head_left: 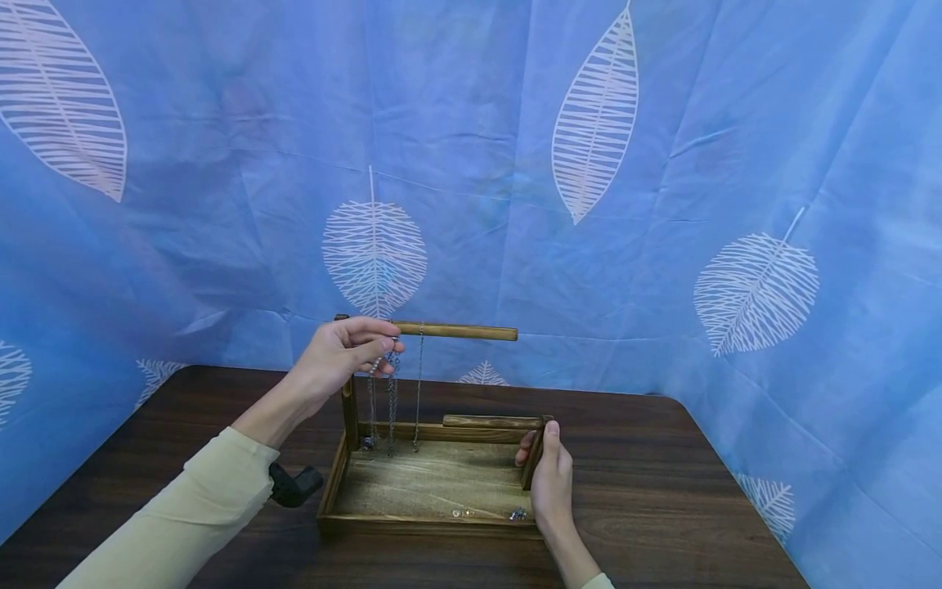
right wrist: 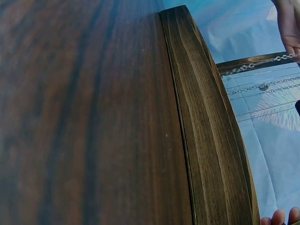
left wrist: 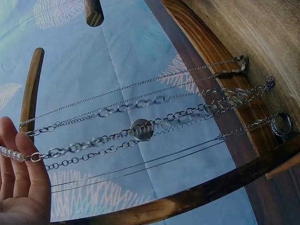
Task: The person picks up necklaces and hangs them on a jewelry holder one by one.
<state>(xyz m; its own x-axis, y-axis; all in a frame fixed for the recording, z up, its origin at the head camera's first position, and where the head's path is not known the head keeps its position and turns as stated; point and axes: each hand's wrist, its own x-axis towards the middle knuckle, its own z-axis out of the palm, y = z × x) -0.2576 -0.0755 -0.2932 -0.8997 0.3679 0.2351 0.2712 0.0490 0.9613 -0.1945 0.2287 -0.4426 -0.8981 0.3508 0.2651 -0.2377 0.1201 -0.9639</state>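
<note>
In the left wrist view I have the left hand [left wrist: 23, 187] at lower left, fingers pinching a beaded chain [left wrist: 11, 153]. I take it to be held high, near the upper bar [left wrist: 33, 84], so its links drop straight rather than snag the hanging chains [left wrist: 140, 82] in mid-frame. A ring-shaped pendant [left wrist: 282, 124] sits at far right near the left post [left wrist: 187, 197]; I'd call that corner tight.

In the head view the pinched chain is left of centre, by the bar's left part. The bar's free end points right, with open air below it, my roomiest side. Right of centre below, the right hand [head_left: 552, 483] is wrapped around the short right post [head_left: 536, 458], I presume to steady the stand. The lower bar [head_left: 486, 422] juts left from that post, an edge to watch. Silver rings [head_left: 518, 514] lie inside the front rim of the tray [head_left: 427, 523]; open table [head_left: 662, 491] spreads lower right.

In the right wrist view a wooden wall [right wrist: 201, 112] splits the frame, table at left. Only fingertips [right wrist: 278, 216] show at lower right, so I can't tell their grip from here.
</note>
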